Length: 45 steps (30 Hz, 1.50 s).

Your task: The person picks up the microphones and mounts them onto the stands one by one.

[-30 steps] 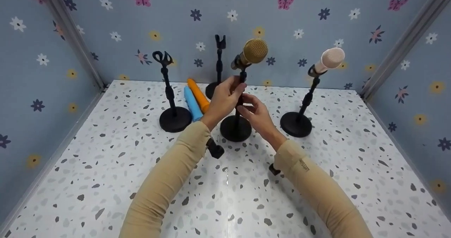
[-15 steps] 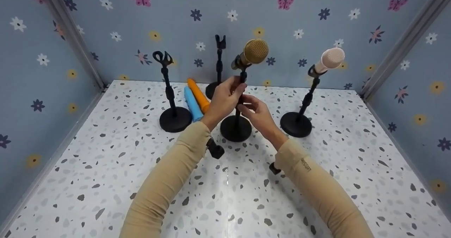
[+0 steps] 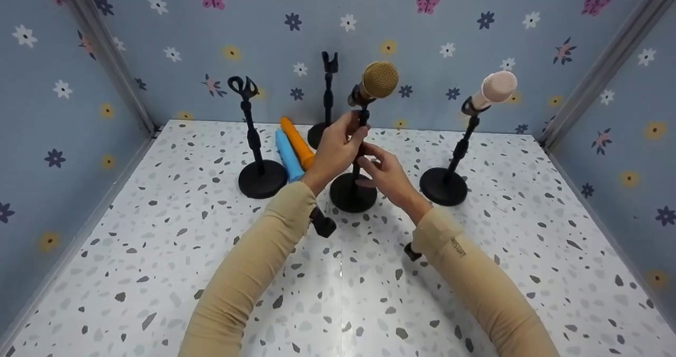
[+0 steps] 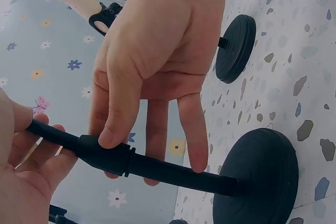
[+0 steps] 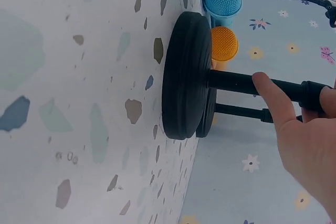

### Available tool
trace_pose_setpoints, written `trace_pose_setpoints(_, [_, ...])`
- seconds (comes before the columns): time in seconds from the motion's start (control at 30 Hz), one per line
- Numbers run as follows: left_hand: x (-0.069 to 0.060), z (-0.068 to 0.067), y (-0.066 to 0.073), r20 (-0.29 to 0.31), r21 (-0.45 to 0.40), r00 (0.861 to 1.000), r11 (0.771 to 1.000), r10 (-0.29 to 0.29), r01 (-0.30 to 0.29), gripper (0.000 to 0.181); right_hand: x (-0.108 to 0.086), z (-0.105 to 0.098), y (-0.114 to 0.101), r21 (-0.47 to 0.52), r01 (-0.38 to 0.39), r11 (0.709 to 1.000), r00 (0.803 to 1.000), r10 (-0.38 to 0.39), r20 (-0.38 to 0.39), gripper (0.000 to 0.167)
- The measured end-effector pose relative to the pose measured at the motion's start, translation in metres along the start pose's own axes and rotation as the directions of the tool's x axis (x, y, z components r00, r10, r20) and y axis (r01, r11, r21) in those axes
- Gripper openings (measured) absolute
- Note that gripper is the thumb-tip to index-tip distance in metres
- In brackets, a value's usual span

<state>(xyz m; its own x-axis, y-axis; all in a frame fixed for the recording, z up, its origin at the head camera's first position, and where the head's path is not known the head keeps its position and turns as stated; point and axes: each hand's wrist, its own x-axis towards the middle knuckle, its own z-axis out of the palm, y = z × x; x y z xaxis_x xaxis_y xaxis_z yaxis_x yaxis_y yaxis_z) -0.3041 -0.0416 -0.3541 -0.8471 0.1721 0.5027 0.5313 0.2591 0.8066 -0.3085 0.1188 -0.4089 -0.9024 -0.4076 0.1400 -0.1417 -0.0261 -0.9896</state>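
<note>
A gold microphone [image 3: 380, 80] sits tilted in the clip of a black desk microphone stand [image 3: 353, 201], its round base flat on the table. My left hand [image 3: 335, 148] grips the upper pole just under the clip. Lower down, my right hand [image 3: 388, 175] pinches the stand's adjusting collar [image 4: 102, 153] between thumb and index finger. The other right fingers are spread, and one touches the lower pole [image 5: 231, 81]. In the left wrist view, part of my left hand [image 4: 23, 182] shows around the thin upper tube.
A pale pink microphone [image 3: 497, 87] is clipped on a stand at the right. Bare-clipped stands rise at left [image 3: 262, 179] and back [image 3: 328, 98]. Blue [image 3: 289, 156] and orange [image 3: 297, 143] microphones lie between them. Flower-patterned walls [image 3: 264, 40] enclose the speckled table [image 3: 174, 230].
The gold microphone has dropped slightly and shifted a little to the left. My right hand's lower fingers have spread out from the pole; the left hand stays almost in place.
</note>
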Motion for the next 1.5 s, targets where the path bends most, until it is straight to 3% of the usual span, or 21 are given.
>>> trace_pose_setpoints(0.2, [0.000, 0.000, 0.000, 0.004, 0.013, 1.000, 0.999, 0.031, -0.031, 0.019, 0.002, 0.003, 0.005, -0.016, -0.001, 1.000, 1.000, 0.000, -0.029, 0.048])
trace_pose_setpoints(0.43, [0.001, -0.001, 0.000, -0.005, 0.012, 1.000, 1.000, 0.029, -0.029, 0.019, 0.002, 0.007, 0.011, -0.007, 0.074, 0.997, 0.997, -0.074, 0.002, 0.055])
trace_pose_setpoints(0.77, [0.000, -0.002, 0.000, -0.001, 0.001, 0.997, 0.997, 0.074, -0.074, 0.020, 0.006, 0.001, 0.013, -0.039, 0.091, 0.995, 0.996, -0.091, 0.001, 0.045])
trace_pose_setpoints(1.0, [0.000, -0.003, 0.002, 0.005, 0.019, 0.998, 0.998, 0.057, -0.057, 0.018, 0.006, 0.003, 0.013, -0.064, 0.106, 0.992, 0.994, -0.106, 0.005, 0.049])
trace_pose_setpoints(1.13, [0.001, -0.004, 0.005, 0.009, 0.052, 0.998, 0.996, 0.066, -0.067, 0.017, 0.007, 0.000, 0.012, -0.175, 0.112, 0.978, 0.992, -0.119, -0.031, 0.043])
trace_pose_setpoints(1.27, [0.003, -0.005, 0.007, 0.001, 0.083, 0.998, 0.994, 0.066, -0.066, 0.016, 0.009, -0.001, 0.008, -0.380, 0.159, 0.911, 0.981, -0.188, -0.041, 0.038])
trace_pose_setpoints(1.3, [0.003, -0.006, 0.007, -0.003, 0.088, 0.998, 0.994, 0.062, -0.061, 0.016, 0.010, -0.001, 0.008, -0.389, 0.166, 0.906, 0.980, -0.195, -0.037, 0.038])
trace_pose_setpoints(1.37, [0.002, -0.007, 0.006, -0.009, 0.096, 0.998, 0.994, 0.058, -0.057, 0.017, 0.010, 0.000, 0.008, -0.363, 0.163, 0.917, 0.982, -0.186, -0.029, 0.039])
trace_pose_setpoints(1.5, [0.001, -0.006, 0.006, -0.009, 0.095, 0.998, 0.994, 0.054, -0.053, 0.016, 0.009, 0.001, 0.011, -0.189, 0.108, 0.976, 0.993, -0.116, -0.029, 0.041])
